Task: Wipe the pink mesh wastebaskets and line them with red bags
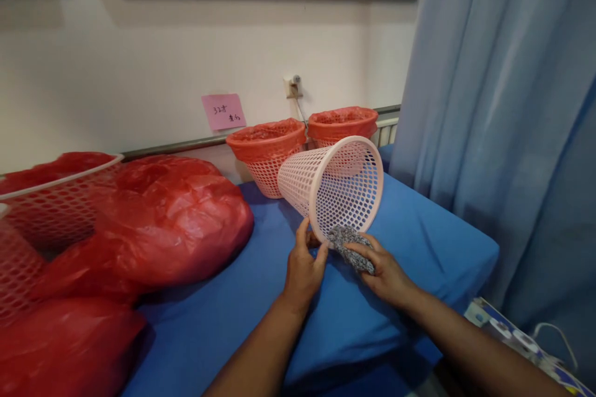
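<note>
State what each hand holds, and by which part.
Left hand: pale pink, round plastic mesh basket, by its lower rim. Right hand: crumpled, mottled grey cloth, by its near end.

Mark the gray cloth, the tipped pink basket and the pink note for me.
Gray cloth (343, 236), head view: its crumpled upper part.
Tipped pink basket (303, 177), head view: its outer side wall.
Pink note (223, 112), head view: the middle of its face.
</note>
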`<state>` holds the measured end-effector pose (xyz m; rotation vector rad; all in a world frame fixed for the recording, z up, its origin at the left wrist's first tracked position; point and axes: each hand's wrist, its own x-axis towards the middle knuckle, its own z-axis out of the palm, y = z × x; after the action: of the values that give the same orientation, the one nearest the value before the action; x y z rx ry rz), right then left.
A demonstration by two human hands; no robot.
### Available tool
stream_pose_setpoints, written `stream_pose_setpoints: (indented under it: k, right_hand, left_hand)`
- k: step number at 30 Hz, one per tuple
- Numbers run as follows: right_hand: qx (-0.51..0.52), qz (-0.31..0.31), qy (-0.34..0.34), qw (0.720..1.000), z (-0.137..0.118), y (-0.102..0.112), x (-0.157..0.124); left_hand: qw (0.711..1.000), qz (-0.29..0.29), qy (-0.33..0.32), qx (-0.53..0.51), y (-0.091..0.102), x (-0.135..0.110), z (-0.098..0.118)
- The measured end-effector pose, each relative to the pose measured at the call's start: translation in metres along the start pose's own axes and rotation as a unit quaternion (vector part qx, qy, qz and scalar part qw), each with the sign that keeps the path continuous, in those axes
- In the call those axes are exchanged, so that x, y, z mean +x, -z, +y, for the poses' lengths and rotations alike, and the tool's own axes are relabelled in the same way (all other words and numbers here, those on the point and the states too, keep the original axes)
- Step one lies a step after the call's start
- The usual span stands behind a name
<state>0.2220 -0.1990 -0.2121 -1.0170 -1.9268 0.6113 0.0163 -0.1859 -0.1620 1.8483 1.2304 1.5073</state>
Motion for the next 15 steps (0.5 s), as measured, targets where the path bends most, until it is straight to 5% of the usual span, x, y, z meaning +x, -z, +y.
stream_pose_setpoints:
  k: [5,10,12,15]
  right_hand:
    - [-0.116,-0.076,0.044,0.989,0.008,0.022,0.009]
    - [-0.325,0.004,-0.102,0.94,0.024,0.047,0.039]
    - [-0.316,0.017,-0.11,0.942,0.022,0.045,0.044]
    - [-0.181,-0.011,-0.055,0.982,0.01,0.029,0.044]
  left_hand:
    - [0.999,0.034,-0.013,-0.034,0.01,0.005,0.005]
    - [0.998,0.063,-0.019,-0.022,0.013,0.008,0.01]
    - [0.997,0.071,-0.009,-0.041,0.01,0.007,0.011]
    - [0.997,0.065,0.012,-0.042,0.005,0.004,0.011]
